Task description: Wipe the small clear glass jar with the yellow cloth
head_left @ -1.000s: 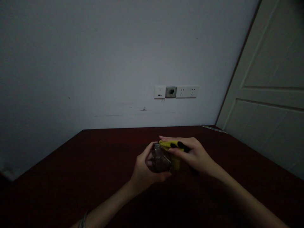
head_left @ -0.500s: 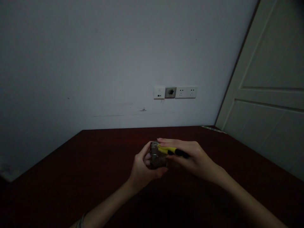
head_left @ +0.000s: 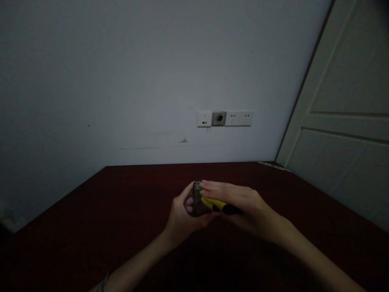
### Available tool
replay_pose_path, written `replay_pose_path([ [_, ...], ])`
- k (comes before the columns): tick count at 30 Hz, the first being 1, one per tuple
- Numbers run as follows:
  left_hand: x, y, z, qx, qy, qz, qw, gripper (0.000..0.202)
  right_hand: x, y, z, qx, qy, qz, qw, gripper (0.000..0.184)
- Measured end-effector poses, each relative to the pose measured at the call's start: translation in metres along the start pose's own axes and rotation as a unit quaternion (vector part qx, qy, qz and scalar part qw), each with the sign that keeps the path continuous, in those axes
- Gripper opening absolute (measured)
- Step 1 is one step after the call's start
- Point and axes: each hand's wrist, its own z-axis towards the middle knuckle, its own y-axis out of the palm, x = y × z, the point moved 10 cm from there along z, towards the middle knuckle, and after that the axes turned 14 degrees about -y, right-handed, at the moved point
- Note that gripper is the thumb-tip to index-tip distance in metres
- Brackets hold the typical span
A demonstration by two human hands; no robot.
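My left hand (head_left: pixel 183 215) is curled round a dark brownish, rounded object (head_left: pixel 197 204), with its thumb along the near side and fingers behind. What kind of object it is stays unclear in the dim light. Pressed against that object's right side is a yellow cloth with black patches (head_left: pixel 214 202), which my right hand (head_left: pixel 244 202) grips between fingers and thumb. The right fingertips reach over the object's top edge, and part of the cloth is hidden under the palm. Both hands are held close together above the dark red table (head_left: pixel 146 190).
A pale wall (head_left: pixel 136 81) stands behind the table, with a row of sockets (head_left: pixel 238 118) on it. To the right is a white panelled door (head_left: pixel 343 121). A thin patterned strip (head_left: pixel 273 165) lies at the table's far right corner.
My right hand has shifted slightly down with the yellow cloth, which now covers more of the dark object's right side. My left hand keeps its hold in nearly the same place.
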Motion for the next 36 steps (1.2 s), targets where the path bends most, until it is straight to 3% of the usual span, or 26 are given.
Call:
replay_pose_path([
  [5,0.005,0.004,-0.003,-0.02,0.044,0.043,0.998,0.074,0.008,-0.006,-0.001,0.041,0.004,-0.011,0.999,0.045],
  [11,0.025,0.003,-0.012,-0.007,0.162,0.148,0.976,0.086,0.033,-0.019,-0.006,0.126,0.101,-0.022,0.987,0.029],
  [15,0.022,0.005,-0.01,-0.02,0.126,0.122,0.984,0.079,0.017,-0.018,0.0,0.122,0.047,-0.021,0.991,0.034],
  [21,0.014,0.007,-0.006,-0.023,0.066,0.071,0.995,0.072,-0.01,-0.006,0.005,0.044,-0.038,-0.012,0.998,0.048],
  [24,0.017,0.007,-0.008,-0.02,0.097,0.098,0.99,0.076,-0.003,-0.008,0.003,0.059,-0.014,-0.008,0.998,0.045],
  [29,0.021,0.006,-0.012,-0.02,0.139,0.147,0.979,0.085,0.029,-0.022,-0.004,0.149,0.126,0.006,0.981,0.026],
  [31,0.022,0.005,-0.012,-0.018,0.139,0.139,0.98,0.089,0.033,-0.022,-0.005,0.166,0.15,0.01,0.975,0.025],
  [33,0.022,0.004,-0.011,-0.013,0.122,0.126,0.984,0.089,0.027,-0.022,-0.004,0.172,0.128,0.004,0.977,0.026],
  [36,0.017,0.006,-0.008,-0.023,0.06,0.09,0.994,0.08,0.005,-0.017,0.002,0.136,0.04,-0.013,0.99,0.036],
])
